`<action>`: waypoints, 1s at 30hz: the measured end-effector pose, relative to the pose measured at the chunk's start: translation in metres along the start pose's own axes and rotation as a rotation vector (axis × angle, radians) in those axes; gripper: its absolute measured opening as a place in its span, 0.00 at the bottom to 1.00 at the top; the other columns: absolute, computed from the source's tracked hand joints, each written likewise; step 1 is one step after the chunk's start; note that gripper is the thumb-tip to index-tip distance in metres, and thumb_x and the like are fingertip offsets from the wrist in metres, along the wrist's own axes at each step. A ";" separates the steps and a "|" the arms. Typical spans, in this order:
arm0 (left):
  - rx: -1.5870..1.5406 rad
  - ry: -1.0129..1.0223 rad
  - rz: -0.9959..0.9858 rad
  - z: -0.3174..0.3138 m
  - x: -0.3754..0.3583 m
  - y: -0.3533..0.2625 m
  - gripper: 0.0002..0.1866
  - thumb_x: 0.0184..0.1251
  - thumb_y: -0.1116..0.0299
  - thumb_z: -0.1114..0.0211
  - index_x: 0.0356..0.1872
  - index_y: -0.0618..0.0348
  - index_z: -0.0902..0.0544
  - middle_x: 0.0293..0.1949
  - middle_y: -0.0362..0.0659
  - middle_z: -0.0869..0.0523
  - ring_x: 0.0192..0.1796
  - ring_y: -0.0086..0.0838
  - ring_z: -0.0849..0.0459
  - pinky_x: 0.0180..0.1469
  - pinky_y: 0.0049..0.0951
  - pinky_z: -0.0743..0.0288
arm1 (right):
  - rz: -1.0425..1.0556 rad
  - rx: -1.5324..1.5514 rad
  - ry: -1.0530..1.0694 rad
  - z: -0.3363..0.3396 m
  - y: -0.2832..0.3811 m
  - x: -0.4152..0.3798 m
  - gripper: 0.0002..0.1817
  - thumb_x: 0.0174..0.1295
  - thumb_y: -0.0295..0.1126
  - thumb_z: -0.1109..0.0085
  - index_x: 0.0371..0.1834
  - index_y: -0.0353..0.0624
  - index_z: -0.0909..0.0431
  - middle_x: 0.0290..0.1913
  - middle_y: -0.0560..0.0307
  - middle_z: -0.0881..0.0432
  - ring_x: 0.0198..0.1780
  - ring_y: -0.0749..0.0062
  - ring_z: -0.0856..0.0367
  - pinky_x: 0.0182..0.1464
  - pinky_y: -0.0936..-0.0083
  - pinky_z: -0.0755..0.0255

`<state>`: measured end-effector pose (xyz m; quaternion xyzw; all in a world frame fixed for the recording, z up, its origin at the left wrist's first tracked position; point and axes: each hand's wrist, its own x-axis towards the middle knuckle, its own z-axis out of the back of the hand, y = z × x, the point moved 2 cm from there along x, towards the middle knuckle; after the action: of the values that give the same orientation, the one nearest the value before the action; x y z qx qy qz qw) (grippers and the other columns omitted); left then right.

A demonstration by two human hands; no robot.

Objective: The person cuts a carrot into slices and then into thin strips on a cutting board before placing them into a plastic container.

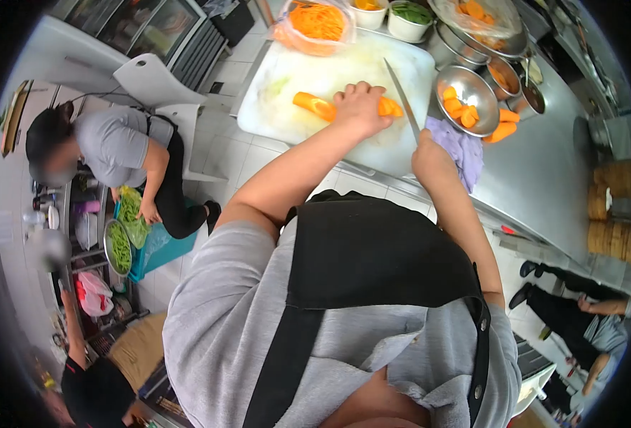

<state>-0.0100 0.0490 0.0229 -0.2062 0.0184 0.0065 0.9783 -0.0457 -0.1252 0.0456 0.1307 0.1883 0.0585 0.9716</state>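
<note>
A peeled carrot [314,106] lies across the white cutting board [273,121]. My left hand [360,108] is pressed over the middle of it, fingers curled down. Orange cut pieces [390,107] show at its right side, partly covered by the hand. My right hand [432,158] is closed around the handle of a long kitchen knife [404,100]. Its blade points away from me, just right of the cut pieces and apart from my left hand. A purple cloth [458,150] lies beside my right hand.
A steel bowl [486,96] of carrot chunks stands right of the board, with carrots [501,132] next to it. Behind the board are a bag of shredded carrot [315,25] and a tub of cut greens [409,20]. A seated co-worker [126,143] handles green vegetables at left.
</note>
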 end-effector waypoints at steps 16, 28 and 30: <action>-0.051 -0.012 0.005 -0.007 0.000 0.001 0.32 0.48 0.53 0.29 0.59 0.41 0.23 0.58 0.42 0.28 0.63 0.40 0.34 0.64 0.45 0.46 | 0.043 -0.026 -0.028 0.001 0.000 0.000 0.12 0.62 0.25 0.60 0.48 0.34 0.33 0.38 0.31 0.18 0.44 0.39 0.18 0.47 0.50 0.26; -0.017 0.068 -0.003 -0.003 0.003 -0.002 0.32 0.46 0.51 0.28 0.58 0.37 0.23 0.58 0.41 0.28 0.62 0.40 0.35 0.62 0.43 0.45 | 0.026 -0.010 -0.009 0.000 0.000 0.001 0.13 0.63 0.25 0.61 0.49 0.35 0.33 0.40 0.31 0.18 0.45 0.40 0.18 0.48 0.52 0.26; -0.019 0.062 0.005 -0.004 0.004 -0.001 0.34 0.46 0.48 0.27 0.59 0.38 0.23 0.58 0.42 0.28 0.62 0.41 0.35 0.62 0.43 0.45 | 0.028 -0.022 -0.010 0.000 0.000 0.002 0.13 0.63 0.25 0.61 0.49 0.35 0.33 0.40 0.31 0.18 0.46 0.41 0.18 0.49 0.52 0.25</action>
<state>-0.0066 0.0469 0.0192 -0.2158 0.0492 0.0025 0.9752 -0.0442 -0.1248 0.0451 0.1229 0.1810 0.0733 0.9730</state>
